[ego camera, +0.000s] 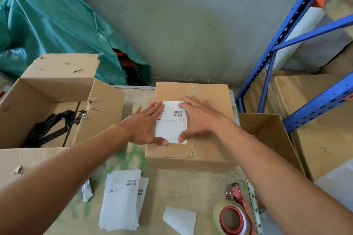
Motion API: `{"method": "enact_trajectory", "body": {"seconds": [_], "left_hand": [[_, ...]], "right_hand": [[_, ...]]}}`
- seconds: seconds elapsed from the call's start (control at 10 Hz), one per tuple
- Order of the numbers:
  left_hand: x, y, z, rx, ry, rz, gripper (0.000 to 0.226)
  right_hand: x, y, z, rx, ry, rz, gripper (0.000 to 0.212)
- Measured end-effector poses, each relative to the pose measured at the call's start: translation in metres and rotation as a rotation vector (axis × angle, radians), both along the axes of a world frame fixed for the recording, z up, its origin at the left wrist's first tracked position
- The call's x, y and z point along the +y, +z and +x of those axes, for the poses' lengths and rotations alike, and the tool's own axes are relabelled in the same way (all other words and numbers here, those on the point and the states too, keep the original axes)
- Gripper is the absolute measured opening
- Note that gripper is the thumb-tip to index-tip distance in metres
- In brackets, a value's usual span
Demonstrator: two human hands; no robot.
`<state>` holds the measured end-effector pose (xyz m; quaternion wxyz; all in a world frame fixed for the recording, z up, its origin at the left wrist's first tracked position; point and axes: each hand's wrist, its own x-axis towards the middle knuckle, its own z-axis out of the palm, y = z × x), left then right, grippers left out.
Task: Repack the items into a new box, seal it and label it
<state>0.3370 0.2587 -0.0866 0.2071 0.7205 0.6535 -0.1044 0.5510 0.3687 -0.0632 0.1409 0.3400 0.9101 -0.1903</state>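
Both hands, left hand (145,126) and right hand (200,118), fingers spread flat, press white paper label (171,129) onto closed brown cardboard box (210,139), likely bonding its adhesive.

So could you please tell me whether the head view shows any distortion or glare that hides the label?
Head view: wide-angle bending bows the blue shelving at the right edge; even, soft light; no glare on the label; its barcodes are visible but the small print is too blurred to read.

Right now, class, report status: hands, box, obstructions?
Both hands, left and right, flat on white label. Closed brown cardboard box taped. Nothing in the way.
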Motion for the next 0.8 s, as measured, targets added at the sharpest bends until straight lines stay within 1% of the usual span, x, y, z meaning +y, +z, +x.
{"method": "enact_trajectory", "body": {"seconds": [0.1, 0.2, 0.3, 0.4, 0.5, 0.6, 0.7, 0.8], "left_hand": [[-0.005, -0.006, 0.001, -0.089, 0.063, 0.029, 0.132], [-0.01, -0.01, 0.003, -0.099, 0.088, 0.035, 0.128], [-0.005, -0.006, 0.005, -0.098, 0.109, -0.013, 0.129], [0.001, -0.002, 0.002, -0.043, 0.085, -0.055, 0.131], [0.004, 0.002, -0.005, -0.01, 0.065, -0.043, 0.116], [0.005, 0.004, -0.011, -0.003, 0.077, -0.021, 0.113], [0.009, 0.004, -0.011, -0.002, 0.086, -0.029, 0.116], [0.004, 0.001, -0.012, -0.05, 0.146, 0.012, 0.118]], "right_hand": [[0.0, -0.002, 0.0, 0.014, 0.04, 0.086, 0.131], [0.0, -0.003, 0.001, 0.015, 0.043, 0.095, 0.13], [0.001, -0.002, 0.001, 0.003, 0.04, 0.083, 0.13], [0.002, -0.002, 0.002, 0.001, 0.042, 0.08, 0.132], [0.003, -0.004, 0.006, -0.016, 0.007, 0.028, 0.141], [0.002, -0.007, 0.006, -0.019, -0.008, 0.014, 0.145], [0.0, -0.005, 0.006, -0.032, -0.016, 0.02, 0.145], [-0.007, -0.004, 0.009, 0.005, -0.031, 0.053, 0.137]]}}
